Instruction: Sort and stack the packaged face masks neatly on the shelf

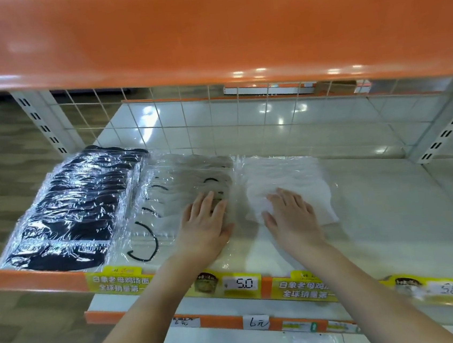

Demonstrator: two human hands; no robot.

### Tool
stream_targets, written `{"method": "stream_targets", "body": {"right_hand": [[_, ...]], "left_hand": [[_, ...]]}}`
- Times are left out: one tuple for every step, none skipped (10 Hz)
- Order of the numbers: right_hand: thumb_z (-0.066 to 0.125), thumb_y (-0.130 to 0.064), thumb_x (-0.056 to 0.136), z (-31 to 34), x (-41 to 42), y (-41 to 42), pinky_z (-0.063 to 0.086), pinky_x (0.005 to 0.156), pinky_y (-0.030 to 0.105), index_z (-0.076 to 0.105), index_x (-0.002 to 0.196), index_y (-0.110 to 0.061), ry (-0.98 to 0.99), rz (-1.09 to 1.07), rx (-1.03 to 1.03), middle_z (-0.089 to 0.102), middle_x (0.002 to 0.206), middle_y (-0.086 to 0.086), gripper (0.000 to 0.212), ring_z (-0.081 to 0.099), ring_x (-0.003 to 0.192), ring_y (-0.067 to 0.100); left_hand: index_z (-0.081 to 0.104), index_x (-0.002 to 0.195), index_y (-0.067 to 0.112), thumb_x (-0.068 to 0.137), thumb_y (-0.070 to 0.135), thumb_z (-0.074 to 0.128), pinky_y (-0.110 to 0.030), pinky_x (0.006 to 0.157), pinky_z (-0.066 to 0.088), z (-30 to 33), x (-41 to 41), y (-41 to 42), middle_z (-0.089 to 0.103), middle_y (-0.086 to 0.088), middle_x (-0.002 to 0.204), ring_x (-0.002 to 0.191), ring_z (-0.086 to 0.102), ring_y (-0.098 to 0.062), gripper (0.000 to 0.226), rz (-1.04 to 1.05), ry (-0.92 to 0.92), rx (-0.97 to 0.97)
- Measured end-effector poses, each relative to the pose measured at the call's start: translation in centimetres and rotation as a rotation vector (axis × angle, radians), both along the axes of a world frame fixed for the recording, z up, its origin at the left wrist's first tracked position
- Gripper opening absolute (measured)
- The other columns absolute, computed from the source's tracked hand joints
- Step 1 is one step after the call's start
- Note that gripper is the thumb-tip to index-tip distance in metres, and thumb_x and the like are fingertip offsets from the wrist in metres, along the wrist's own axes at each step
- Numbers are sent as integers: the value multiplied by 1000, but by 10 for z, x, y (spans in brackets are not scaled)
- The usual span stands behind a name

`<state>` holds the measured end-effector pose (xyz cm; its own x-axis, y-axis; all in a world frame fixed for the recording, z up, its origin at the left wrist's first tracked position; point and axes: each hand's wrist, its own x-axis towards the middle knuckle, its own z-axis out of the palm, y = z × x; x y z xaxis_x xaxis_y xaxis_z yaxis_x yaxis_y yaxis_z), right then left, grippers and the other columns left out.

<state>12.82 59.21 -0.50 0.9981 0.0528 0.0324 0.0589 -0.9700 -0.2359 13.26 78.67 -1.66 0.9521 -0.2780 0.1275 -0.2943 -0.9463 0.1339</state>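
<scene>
- Judging progress: sorting looks mostly done, three colour groups sit side by side on the shelf [391,210].
- Near: left hand [204,224] lies flat on the grey mask stack [166,194], fingers straight and spread, pressing, holding nothing.
- Right hand [288,215] likewise flat on the white mask stack [284,176], fingers straight, nothing held.
- Left of these: black mask stack [64,210], fanned and overlapping, at the shelf's left end, reaching its near edge.
- Far: wire grid back [213,111] behind the stacks.
- Left to do, my guess: square up grey and white piles; black fan could be tighter. Right half of shelf holds no packs.
</scene>
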Motion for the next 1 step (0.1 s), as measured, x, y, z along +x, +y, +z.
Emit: {"method": "stream_targets", "body": {"right_hand": [[43,-28,99,17,-17,-4,38,95,34,51,129,-21,-113,-48,262,46,137,-3,32,45,124,20]], "left_hand": [[57,107,17,83,44,40,-48,85,50,18,-6,-6,63,-12,119,112,59,-35,40,-53,-178,-132]]}}
